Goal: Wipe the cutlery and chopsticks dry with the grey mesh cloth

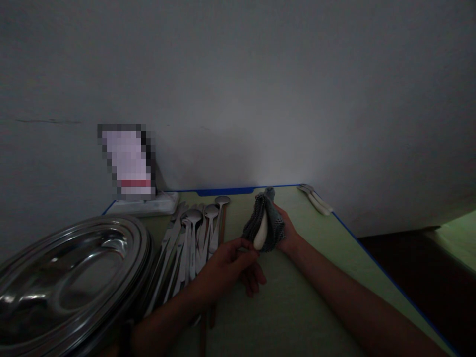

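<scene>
A dark checked cloth (277, 223) is folded around a utensil whose pale handle (262, 234) sticks out toward me. My right hand (286, 228) is wrapped round the cloth from the right side, its fingers mostly hidden behind it. With thumb and index finger, my left hand (238, 263) pinches the end of the pale handle, while its other fingers hang curled below. The utensil's far end is covered by the cloth.
Stacked oval metal trays (139, 238) stand at the left. Beside them lie several spoons (193, 216), knives and chopsticks. Pale-handled cutlery (320, 203) rests at the table's (316, 307) back right. A blurred-out upright object (128, 158) stands by the wall.
</scene>
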A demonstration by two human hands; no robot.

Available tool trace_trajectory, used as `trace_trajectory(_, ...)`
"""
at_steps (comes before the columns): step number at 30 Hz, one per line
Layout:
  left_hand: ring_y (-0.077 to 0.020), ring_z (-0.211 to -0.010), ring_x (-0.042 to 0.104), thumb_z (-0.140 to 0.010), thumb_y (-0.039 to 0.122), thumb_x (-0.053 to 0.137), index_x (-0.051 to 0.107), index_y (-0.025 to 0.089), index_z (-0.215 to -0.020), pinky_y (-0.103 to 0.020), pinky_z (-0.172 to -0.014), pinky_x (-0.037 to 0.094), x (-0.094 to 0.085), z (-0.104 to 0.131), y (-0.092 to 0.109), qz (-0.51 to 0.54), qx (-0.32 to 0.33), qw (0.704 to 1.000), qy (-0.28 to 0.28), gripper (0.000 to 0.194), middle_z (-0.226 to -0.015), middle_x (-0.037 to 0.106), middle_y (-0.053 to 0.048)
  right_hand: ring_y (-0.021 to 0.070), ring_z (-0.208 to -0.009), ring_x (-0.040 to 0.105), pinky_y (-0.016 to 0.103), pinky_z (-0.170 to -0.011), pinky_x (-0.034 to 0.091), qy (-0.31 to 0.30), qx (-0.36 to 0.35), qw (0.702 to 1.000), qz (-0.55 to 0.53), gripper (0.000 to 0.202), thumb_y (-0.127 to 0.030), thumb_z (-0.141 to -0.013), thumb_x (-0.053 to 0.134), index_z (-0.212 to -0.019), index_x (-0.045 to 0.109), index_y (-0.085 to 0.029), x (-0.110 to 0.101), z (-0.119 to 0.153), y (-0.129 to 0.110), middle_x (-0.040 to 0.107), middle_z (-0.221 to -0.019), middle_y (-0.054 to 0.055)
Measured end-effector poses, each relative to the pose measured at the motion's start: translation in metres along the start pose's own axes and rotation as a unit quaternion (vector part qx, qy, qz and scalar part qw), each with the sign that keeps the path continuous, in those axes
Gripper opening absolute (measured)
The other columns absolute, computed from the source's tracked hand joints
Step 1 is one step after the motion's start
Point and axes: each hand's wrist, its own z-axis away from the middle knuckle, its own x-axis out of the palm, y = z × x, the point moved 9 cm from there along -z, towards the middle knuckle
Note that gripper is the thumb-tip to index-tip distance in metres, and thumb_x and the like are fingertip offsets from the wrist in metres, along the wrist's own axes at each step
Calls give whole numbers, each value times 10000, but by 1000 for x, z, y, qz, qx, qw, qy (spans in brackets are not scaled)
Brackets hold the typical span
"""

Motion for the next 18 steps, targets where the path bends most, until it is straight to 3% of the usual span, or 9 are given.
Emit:
trace_trajectory(8, -106, -402, 563, -801, 319, 562, 452, 163, -815, -213, -429, 451, 1, 0, 0, -16, 2, 1000, -8, 191, -560, 659, -13, 104, -507, 578, 201, -573, 478, -18, 11, 1000, -8, 113, -306, -706, 657, -669, 649, -200, 1, -1, 3, 650, -554, -52)
trace_trajectory(14, -99, -399, 565, -810, 322, 569, 453, 161, -832, -206, -425, 461, 0, -2, -3, -17, 4, 1000, -14, 200, -571, 665, -4, 108, -499, 579, 205, -566, 475, 3, 21, 1000, 5, 127, -309, -719, 639, -660, 648, -197, 0, 0, 4, 642, -531, -50)
trace_trajectory(18, -106, -421, 585, -811, 314, 575, 446, 165, -841, -215, -436, 478, 1, -3, -4, -14, 3, 1000, -27, 200, -622, 689, -24, 101, -489, 571, 196, -557, 468, 0, -6, 1000, 14, 82, -288, -707, 657, -719, 662, -207, -1, -1, 0, 641, -534, -64)
